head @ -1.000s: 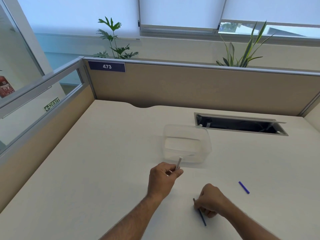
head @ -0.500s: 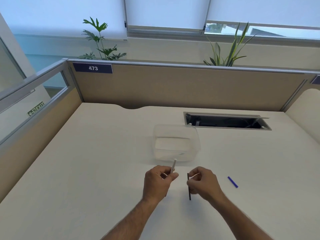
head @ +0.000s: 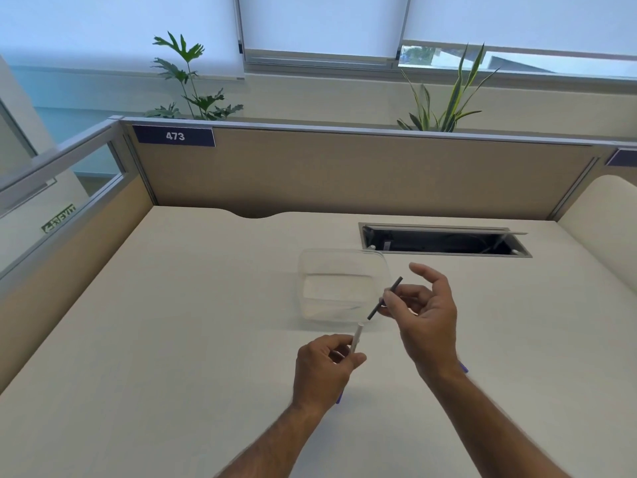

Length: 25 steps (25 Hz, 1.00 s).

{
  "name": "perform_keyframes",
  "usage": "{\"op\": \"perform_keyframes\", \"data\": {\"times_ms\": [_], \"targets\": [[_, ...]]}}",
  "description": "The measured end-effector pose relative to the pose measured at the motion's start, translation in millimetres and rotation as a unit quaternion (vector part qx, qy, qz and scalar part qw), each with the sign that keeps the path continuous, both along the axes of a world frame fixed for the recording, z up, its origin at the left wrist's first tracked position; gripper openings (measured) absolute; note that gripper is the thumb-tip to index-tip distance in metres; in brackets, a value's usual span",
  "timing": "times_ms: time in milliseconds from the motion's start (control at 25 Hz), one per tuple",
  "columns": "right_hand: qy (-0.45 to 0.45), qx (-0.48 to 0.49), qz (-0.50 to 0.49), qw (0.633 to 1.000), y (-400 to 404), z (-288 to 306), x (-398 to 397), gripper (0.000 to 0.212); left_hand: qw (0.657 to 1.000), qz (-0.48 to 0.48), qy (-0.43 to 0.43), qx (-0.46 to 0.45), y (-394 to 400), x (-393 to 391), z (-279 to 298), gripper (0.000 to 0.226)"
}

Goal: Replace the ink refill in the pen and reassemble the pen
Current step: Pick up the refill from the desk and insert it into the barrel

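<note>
My left hand (head: 324,369) grips a white pen barrel (head: 356,337), which points up and away with its open end on top. My right hand (head: 425,317) is raised above and to the right of it and pinches a thin dark ink refill (head: 386,297) between thumb and fingers. The refill slants, its lower end a short way above the barrel's open end and apart from it. A small blue pen part (head: 463,368) lies on the desk, mostly hidden behind my right wrist. Another bit of blue (head: 339,398) shows under my left wrist.
A clear plastic container (head: 343,284) stands on the beige desk (head: 172,322) just beyond my hands. An open cable slot (head: 444,240) lies at the back right. Partition walls (head: 344,170) close the desk at the back and left.
My right hand has lifted the dark refill off the desk and carried it up over the barrel's open end. My left hand has kept the barrel almost still.
</note>
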State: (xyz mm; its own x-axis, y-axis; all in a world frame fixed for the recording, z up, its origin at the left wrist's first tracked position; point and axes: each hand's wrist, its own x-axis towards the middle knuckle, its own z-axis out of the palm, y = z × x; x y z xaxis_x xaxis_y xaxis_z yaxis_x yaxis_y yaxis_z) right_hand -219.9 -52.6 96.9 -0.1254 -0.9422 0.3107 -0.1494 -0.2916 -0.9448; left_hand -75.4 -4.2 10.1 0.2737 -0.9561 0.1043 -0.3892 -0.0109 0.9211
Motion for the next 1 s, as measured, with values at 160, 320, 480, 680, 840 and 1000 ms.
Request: {"op": "perform_keyframes", "data": {"times_ms": [160, 320, 480, 680, 840, 1000], "targets": [[0.023, -0.011, 0.008, 1.0, 1, -2, 5, 0.053, 1.0, 0.001, 0.0, -0.008, 0, 0, 4, 0.021], [0.036, -0.023, 0.018, 0.999, 3, -5, 7, 0.051, 1.0, 0.006, -0.002, -0.008, 1, 1, 6, 0.023], [0.04, -0.037, 0.023, 0.998, 3, -5, 7, 0.048, 1.0, 0.001, -0.008, -0.009, 2, 1, 7, 0.025], [0.045, -0.043, 0.032, 0.998, 2, -6, 4, 0.044, 1.0, -0.001, -0.016, -0.01, 2, 0, 9, 0.028], [0.066, -0.04, 0.037, 0.996, 2, -9, 4, 0.044, 1.0, -0.001, -0.023, -0.015, 3, 2, 11, 0.028], [0.08, -0.014, 0.055, 0.995, 5, -15, 6, 0.045, 0.999, -0.007, -0.026, -0.029, 2, 1, 17, 0.027]]}}
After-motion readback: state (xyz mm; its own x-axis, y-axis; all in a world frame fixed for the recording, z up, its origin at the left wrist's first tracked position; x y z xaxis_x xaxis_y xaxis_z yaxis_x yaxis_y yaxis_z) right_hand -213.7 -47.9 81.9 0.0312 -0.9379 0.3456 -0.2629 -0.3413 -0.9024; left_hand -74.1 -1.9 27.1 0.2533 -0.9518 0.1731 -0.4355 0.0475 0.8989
